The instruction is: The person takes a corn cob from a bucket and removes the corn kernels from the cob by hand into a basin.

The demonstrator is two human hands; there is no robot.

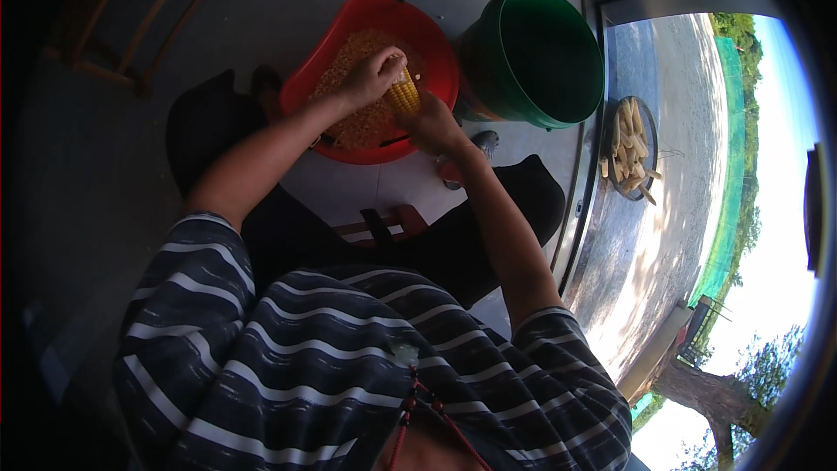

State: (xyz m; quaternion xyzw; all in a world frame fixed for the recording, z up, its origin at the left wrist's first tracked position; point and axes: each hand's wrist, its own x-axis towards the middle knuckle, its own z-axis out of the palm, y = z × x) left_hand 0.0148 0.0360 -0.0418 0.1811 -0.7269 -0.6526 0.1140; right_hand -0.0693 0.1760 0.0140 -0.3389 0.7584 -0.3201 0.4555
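Observation:
Over a red plastic tub (pixel 443 52), both hands are on one ear of yellow corn (pixel 404 94). My left hand (pixel 378 75) grips its upper end, where the fingers curl over a pale part of the cob. Around the lower right end my right hand (pixel 430 123) is closed. Rows of yellow kernels show between the two hands. Many loose corn kernels (pixel 356 124) lie in the tub below. One pale kernel shows beside the ear, near its right side.
A green plastic bucket (pixel 556 119) is right of the tub. Outside the door track (pixel 575 209), a round basket (pixel 654 137) holds pale cobs (pixel 629 144). A wooden frame (pixel 147 19) stands at the upper left. My knees flank the tub, with scattered kernels on the floor beyond it.

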